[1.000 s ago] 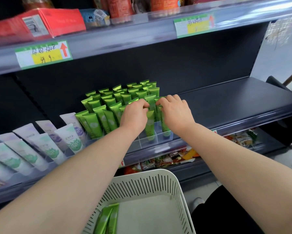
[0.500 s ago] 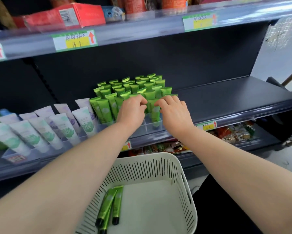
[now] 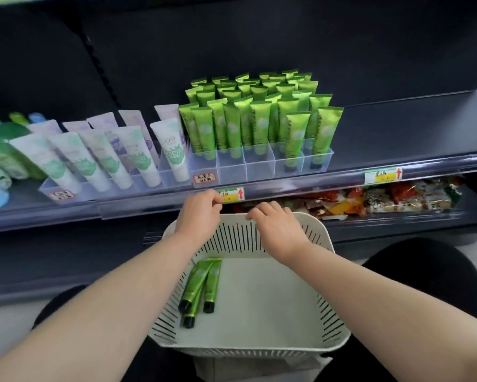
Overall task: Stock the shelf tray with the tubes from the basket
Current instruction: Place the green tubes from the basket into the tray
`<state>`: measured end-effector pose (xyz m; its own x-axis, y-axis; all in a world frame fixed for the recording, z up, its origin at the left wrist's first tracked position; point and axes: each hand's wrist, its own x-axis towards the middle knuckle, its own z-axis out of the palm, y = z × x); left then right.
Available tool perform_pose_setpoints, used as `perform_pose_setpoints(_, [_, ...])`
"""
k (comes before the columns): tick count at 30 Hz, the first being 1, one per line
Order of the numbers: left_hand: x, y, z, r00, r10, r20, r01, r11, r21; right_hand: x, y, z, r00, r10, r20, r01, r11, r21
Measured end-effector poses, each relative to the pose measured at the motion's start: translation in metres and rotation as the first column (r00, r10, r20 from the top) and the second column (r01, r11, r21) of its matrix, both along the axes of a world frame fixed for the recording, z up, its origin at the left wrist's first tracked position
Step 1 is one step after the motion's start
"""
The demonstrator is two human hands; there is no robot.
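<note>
Both hands hover over the far rim of the white slotted basket (image 3: 325, 334). The left hand (image 3: 198, 216) and right hand (image 3: 277, 230) have loosely curled fingers and grip nothing. Three green tubes (image 3: 200, 288) lie flat on the basket floor, below and nearer than the left fingertips, caps toward the person. Beyond the fingers, the clear shelf tray (image 3: 259, 168) holds upright green tubes (image 3: 259, 125) in its compartments.
</note>
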<state>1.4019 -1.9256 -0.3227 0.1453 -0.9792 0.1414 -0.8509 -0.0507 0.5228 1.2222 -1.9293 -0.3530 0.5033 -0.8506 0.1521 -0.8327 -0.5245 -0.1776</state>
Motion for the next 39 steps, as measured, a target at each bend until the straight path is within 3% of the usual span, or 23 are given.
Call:
perform_pose_setpoints(4, [0.021, 0.008, -0.049, 0.995, 0.055, 0.086, -0.073, 0.971, 0.226, 0.013, 0.006, -0.035, 0.999, 0.047, -0.026, -0.044, 0.992, 0.12])
perform_pose_setpoints(9, [0.033, 0.015, -0.094, 0.982, 0.018, 0.19, -0.111, 0.865, 0.49, 0.028, 0.009, -0.07, 0.991, 0.108, -0.08, -0.085, 0.966, 0.243])
perform_pose_setpoints(15, [0.034, 0.033, -0.127, 0.976, -0.049, 0.213, -0.097, 0.775, 0.625, 0.05, 0.007, -0.101, 0.951, 0.22, -0.215, -0.115, 0.903, 0.414])
perform_pose_setpoints(23, [0.04, 0.048, -0.161, 0.951, -0.119, 0.284, -0.121, 0.704, 0.7, 0.082, 0.012, -0.136, 0.875, 0.4, -0.272, -0.209, 0.819, 0.534])
perform_pose_setpoints(29, [0.04, 0.044, -0.165, 0.948, -0.158, 0.277, -0.082, 0.718, 0.691, 0.094, 0.014, -0.142, 0.79, 0.503, -0.35, -0.259, 0.792, 0.553])
perform_pose_setpoints(39, [0.025, 0.047, -0.177, 0.959, -0.173, 0.224, -0.03, 0.725, 0.688, 0.061, 0.013, -0.136, 0.788, 0.518, -0.333, -0.257, 0.768, 0.587])
